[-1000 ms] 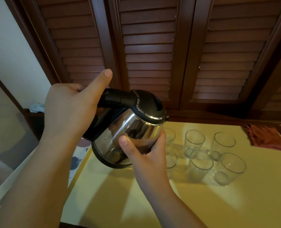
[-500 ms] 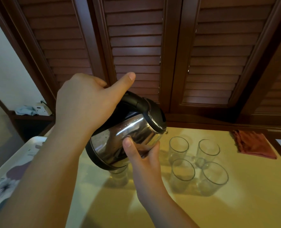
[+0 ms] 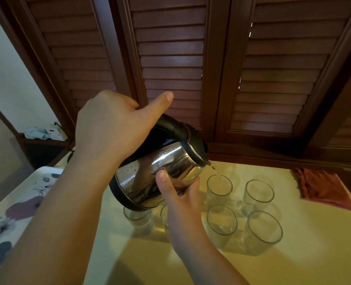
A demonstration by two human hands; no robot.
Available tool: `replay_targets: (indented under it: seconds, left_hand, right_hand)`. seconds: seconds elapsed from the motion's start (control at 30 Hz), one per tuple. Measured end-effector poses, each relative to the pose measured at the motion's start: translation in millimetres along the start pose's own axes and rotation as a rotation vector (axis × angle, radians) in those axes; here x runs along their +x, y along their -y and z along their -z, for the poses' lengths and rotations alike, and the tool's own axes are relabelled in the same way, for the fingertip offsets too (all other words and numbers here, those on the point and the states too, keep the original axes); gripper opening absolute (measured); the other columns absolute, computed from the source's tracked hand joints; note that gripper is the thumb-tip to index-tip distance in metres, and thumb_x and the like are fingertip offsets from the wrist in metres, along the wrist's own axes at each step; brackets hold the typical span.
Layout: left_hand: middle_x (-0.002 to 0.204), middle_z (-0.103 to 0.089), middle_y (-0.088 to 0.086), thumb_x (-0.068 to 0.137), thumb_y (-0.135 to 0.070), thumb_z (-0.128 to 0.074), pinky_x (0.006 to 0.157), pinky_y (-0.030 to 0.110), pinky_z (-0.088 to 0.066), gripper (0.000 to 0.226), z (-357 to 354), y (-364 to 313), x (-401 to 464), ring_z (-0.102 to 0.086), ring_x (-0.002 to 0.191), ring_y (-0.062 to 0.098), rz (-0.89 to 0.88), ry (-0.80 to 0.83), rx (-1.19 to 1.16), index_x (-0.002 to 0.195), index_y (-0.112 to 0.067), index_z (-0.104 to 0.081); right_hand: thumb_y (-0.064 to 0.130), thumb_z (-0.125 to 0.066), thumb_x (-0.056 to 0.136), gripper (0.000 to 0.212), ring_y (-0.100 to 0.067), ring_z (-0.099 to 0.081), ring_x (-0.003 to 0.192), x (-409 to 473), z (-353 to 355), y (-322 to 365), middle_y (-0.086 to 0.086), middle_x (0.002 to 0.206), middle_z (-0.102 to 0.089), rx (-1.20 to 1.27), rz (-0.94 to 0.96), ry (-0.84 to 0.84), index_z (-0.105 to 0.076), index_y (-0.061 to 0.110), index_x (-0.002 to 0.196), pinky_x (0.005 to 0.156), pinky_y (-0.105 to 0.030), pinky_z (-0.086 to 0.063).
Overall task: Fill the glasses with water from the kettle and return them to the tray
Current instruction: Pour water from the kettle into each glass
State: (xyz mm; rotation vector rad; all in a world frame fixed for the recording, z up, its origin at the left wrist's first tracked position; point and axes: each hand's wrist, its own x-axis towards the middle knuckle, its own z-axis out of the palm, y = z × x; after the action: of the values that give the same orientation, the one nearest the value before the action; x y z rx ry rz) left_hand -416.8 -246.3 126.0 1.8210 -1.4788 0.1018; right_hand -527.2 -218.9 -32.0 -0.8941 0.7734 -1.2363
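Note:
A steel kettle (image 3: pixel 162 167) with a black lid and handle is tilted to the right above the yellow table. My left hand (image 3: pixel 110 128) grips its handle, thumb pointing out. My right hand (image 3: pixel 178 194) cups the kettle's underside near the spout. A thin stream of water runs from the spout into the far middle glass (image 3: pixel 219 186). Several clear glasses stand on the table, among them one at the far right (image 3: pixel 260 192), two nearer ones (image 3: pixel 222 221) (image 3: pixel 265 228), and one partly hidden under the kettle (image 3: pixel 136 217). A white flowered tray (image 3: pixel 20 206) lies at the left.
A folded reddish cloth (image 3: pixel 322 188) lies at the table's (image 3: pixel 294 264) far right. Dark louvred wooden shutters (image 3: pixel 170 58) rise right behind the table. A low shelf with a white box and a pale cloth (image 3: pixel 45 132) sits at the far left.
The kettle has shifted right and tipped further, and water now streams from its spout into the far middle glass. Both hands kept their hold.

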Motion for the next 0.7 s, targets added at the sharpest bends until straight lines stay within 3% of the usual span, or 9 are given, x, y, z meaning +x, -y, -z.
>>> replay_targets:
  seconds: [0.3,0.5,0.7]
  left_hand:
    - [0.052,-0.062,0.012,0.079,-0.093,-0.045,0.066,0.051,-0.059,0.089,-5.7,-7.0,4.5,-0.063,0.053,0.027,0.023,0.020,0.041,0.056,-0.010,-0.069]
    - [0.052,-0.062,0.010,0.083,-0.090,-0.047,0.063,0.042,-0.056,0.086,-9.1,-11.3,6.0,-0.062,0.053,0.024,0.002,0.028,0.059,0.057,-0.010,-0.069]
    - [0.054,-0.063,0.010,0.083,-0.090,-0.046,0.059,0.037,-0.052,0.085,-11.2,-14.3,5.1,-0.062,0.052,0.021,-0.001,0.033,0.080,0.060,-0.013,-0.072]
  right_hand:
    - [0.047,-0.088,0.070,0.079,0.010,-0.068,0.109,9.5,3.9,-4.1,0.023,0.123,-0.073,0.000,-0.001,-0.016,-0.050,0.048,0.139,0.077,-0.003,-0.053]
    - [0.046,-0.090,0.071,0.081,0.013,-0.069,0.101,11.4,5.8,2.1,0.028,0.109,-0.074,0.019,0.013,-0.003,-0.049,0.037,0.140,0.073,-0.001,-0.051]
    - [0.040,-0.081,0.074,0.076,0.013,-0.068,0.103,12.3,9.0,-0.3,0.027,0.112,-0.073,0.011,0.016,-0.004,-0.048,0.036,0.142,0.074,-0.001,-0.051]
